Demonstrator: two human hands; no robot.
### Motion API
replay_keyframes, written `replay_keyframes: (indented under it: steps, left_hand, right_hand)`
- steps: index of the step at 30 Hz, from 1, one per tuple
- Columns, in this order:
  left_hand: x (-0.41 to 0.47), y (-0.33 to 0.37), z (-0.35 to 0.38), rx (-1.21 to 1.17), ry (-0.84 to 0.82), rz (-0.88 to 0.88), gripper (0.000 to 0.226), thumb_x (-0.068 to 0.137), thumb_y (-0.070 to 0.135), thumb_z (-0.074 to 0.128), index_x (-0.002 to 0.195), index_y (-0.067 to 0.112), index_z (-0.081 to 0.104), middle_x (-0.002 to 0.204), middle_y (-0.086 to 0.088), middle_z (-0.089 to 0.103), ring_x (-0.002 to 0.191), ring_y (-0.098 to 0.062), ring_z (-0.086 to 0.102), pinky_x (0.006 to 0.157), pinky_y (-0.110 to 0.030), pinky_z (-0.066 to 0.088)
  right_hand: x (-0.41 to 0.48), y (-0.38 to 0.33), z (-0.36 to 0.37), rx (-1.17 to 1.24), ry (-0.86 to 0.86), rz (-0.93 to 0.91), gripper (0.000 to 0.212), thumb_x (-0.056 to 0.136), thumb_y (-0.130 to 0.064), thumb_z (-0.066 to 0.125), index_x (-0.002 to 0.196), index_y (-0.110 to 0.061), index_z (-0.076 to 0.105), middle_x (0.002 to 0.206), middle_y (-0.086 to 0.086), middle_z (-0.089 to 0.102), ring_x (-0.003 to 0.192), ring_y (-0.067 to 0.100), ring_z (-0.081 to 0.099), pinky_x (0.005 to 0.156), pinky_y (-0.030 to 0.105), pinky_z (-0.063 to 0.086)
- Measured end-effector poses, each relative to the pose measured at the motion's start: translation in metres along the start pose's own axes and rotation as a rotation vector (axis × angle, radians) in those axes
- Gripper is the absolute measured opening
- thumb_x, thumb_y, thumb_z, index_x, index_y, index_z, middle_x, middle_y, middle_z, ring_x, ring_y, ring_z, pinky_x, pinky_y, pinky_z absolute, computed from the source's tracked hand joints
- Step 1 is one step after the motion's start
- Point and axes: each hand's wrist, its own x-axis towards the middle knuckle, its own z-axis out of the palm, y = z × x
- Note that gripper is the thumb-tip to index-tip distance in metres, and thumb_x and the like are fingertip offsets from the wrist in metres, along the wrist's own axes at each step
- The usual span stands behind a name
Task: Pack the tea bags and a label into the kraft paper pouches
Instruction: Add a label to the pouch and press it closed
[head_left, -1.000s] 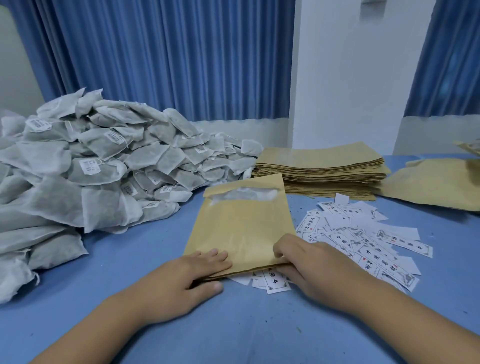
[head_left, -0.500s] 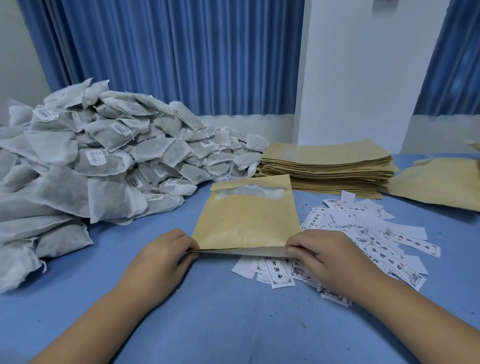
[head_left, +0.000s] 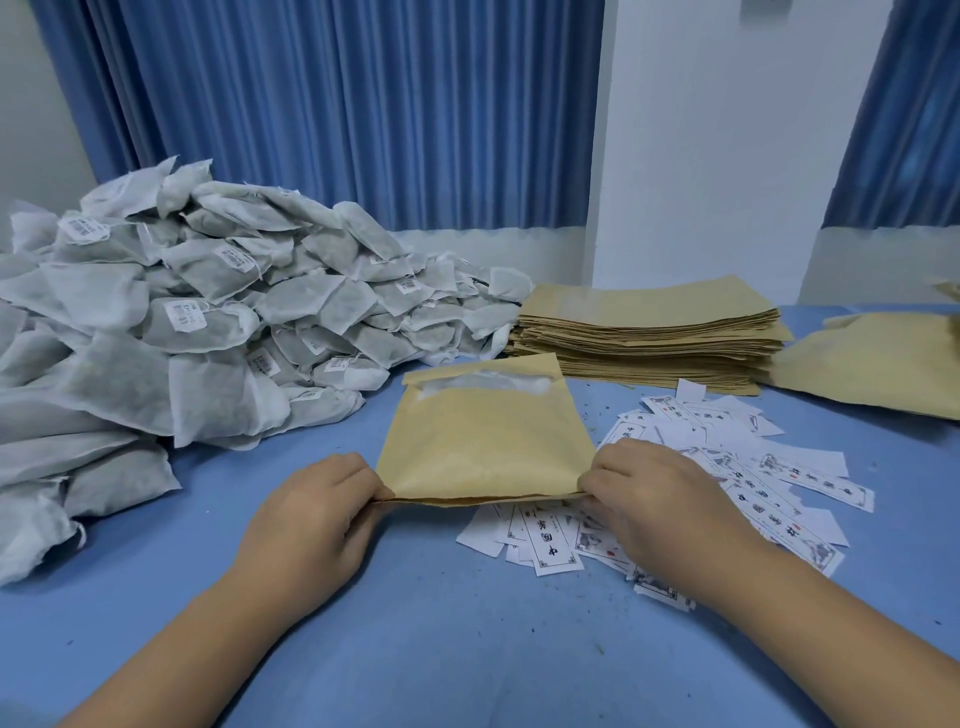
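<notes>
A kraft paper pouch (head_left: 483, 436) with a clear window strip near its far end lies in front of me on the blue table (head_left: 467, 634). My left hand (head_left: 311, 525) pinches its near left corner and my right hand (head_left: 649, 499) pinches its near right corner, lifting the near edge slightly. A big heap of white tea bags (head_left: 197, 322) fills the left side. Printed white labels (head_left: 727, 467) lie scattered to the right of the pouch, some under its near edge.
A stack of flat kraft pouches (head_left: 644, 332) stands behind the labels. More kraft pouches (head_left: 878, 369) lie at the far right. Blue curtains (head_left: 337, 109) and a white wall (head_left: 727, 130) close off the back of the table.
Both hands slid from the pouch's near middle out to its two near corners and now pinch them. The pouch's near edge has come up off the labels.
</notes>
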Motion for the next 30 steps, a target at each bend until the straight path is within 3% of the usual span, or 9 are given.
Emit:
replay_keyframes:
  steps: [3, 6, 11, 13, 15, 17, 20, 24, 30]
  left_hand:
    - [0.005, 0.002, 0.002, 0.064, -0.029, 0.060, 0.026, 0.083, 0.030, 0.048, 0.078, 0.014, 0.068, 0.075, 0.002, 0.059, 0.064, -0.024, 0.057, 0.053, -0.032, 0.045]
    - [0.012, 0.002, 0.004, 0.116, -0.026, 0.109, 0.030, 0.082, 0.030, 0.048, 0.067, 0.013, 0.067, 0.065, 0.001, 0.057, 0.057, -0.026, 0.057, 0.049, -0.033, 0.046]
    - [0.010, -0.002, 0.001, 0.066, -0.012, 0.015, 0.033, 0.082, 0.034, 0.045, 0.065, 0.013, 0.064, 0.063, 0.003, 0.053, 0.055, -0.025, 0.054, 0.047, -0.030, 0.042]
    - [0.011, 0.003, 0.001, 0.103, -0.053, 0.026, 0.026, 0.082, 0.029, 0.048, 0.070, 0.013, 0.064, 0.067, 0.002, 0.055, 0.060, -0.027, 0.056, 0.050, -0.032, 0.044]
    - [0.016, 0.011, 0.000, 0.146, -0.087, 0.060, 0.004, 0.075, 0.018, 0.066, 0.076, 0.014, 0.066, 0.073, 0.001, 0.059, 0.064, -0.028, 0.058, 0.053, -0.036, 0.046]
    - [0.022, 0.023, 0.003, 0.164, -0.109, 0.072, 0.020, 0.063, 0.013, 0.082, 0.075, 0.016, 0.066, 0.074, 0.002, 0.060, 0.064, -0.027, 0.057, 0.052, -0.036, 0.044]
    - [0.031, 0.039, 0.006, 0.242, -0.102, 0.133, 0.025, 0.054, 0.008, 0.085, 0.062, 0.016, 0.062, 0.063, 0.002, 0.055, 0.056, -0.026, 0.055, 0.048, -0.032, 0.040]
    - [0.035, 0.042, 0.009, 0.190, -0.060, 0.103, 0.027, 0.059, 0.010, 0.087, 0.059, 0.015, 0.061, 0.060, 0.002, 0.053, 0.053, -0.025, 0.054, 0.046, -0.032, 0.038]
    - [0.041, 0.057, 0.017, 0.189, -0.042, 0.081, 0.024, 0.061, 0.019, 0.088, 0.067, 0.018, 0.065, 0.065, 0.003, 0.056, 0.057, -0.025, 0.055, 0.049, -0.033, 0.038]
  right_hand:
    - [0.000, 0.001, -0.001, 0.006, 0.042, -0.002, 0.028, 0.051, 0.011, 0.081, 0.065, -0.009, 0.066, 0.064, 0.002, 0.057, 0.056, 0.025, 0.054, 0.044, 0.027, 0.046]
    - [0.001, -0.001, -0.004, 0.026, 0.078, -0.024, 0.025, 0.055, 0.005, 0.082, 0.067, -0.009, 0.066, 0.065, 0.002, 0.057, 0.056, 0.025, 0.054, 0.045, 0.026, 0.045]
    - [0.003, -0.008, -0.003, 0.060, 0.123, -0.080, 0.017, 0.063, -0.004, 0.084, 0.070, -0.010, 0.070, 0.066, 0.003, 0.060, 0.057, 0.026, 0.056, 0.050, 0.028, 0.047]
    - [0.007, -0.012, 0.000, 0.045, 0.141, -0.087, 0.018, 0.062, -0.001, 0.084, 0.064, -0.009, 0.068, 0.060, 0.002, 0.056, 0.053, 0.025, 0.053, 0.047, 0.027, 0.046]
    - [0.009, -0.013, 0.003, 0.046, 0.161, -0.074, 0.021, 0.058, 0.004, 0.083, 0.060, -0.009, 0.066, 0.056, 0.002, 0.054, 0.051, 0.024, 0.051, 0.046, 0.026, 0.044]
    - [0.009, -0.014, 0.003, 0.048, 0.162, -0.064, 0.022, 0.055, 0.005, 0.083, 0.060, -0.010, 0.066, 0.056, 0.001, 0.053, 0.050, 0.024, 0.050, 0.046, 0.026, 0.043]
    - [0.006, -0.013, 0.001, 0.053, 0.128, -0.047, 0.021, 0.057, 0.002, 0.083, 0.062, -0.010, 0.066, 0.058, 0.001, 0.054, 0.051, 0.024, 0.051, 0.046, 0.026, 0.043]
    - [0.005, -0.012, -0.003, 0.102, 0.128, -0.050, 0.012, 0.068, -0.005, 0.081, 0.072, -0.009, 0.070, 0.068, 0.002, 0.061, 0.059, 0.026, 0.057, 0.053, 0.031, 0.049]
    - [0.012, -0.020, 0.001, 0.081, 0.183, -0.043, 0.012, 0.071, -0.001, 0.074, 0.064, -0.007, 0.065, 0.061, 0.004, 0.054, 0.054, 0.026, 0.050, 0.049, 0.032, 0.045]
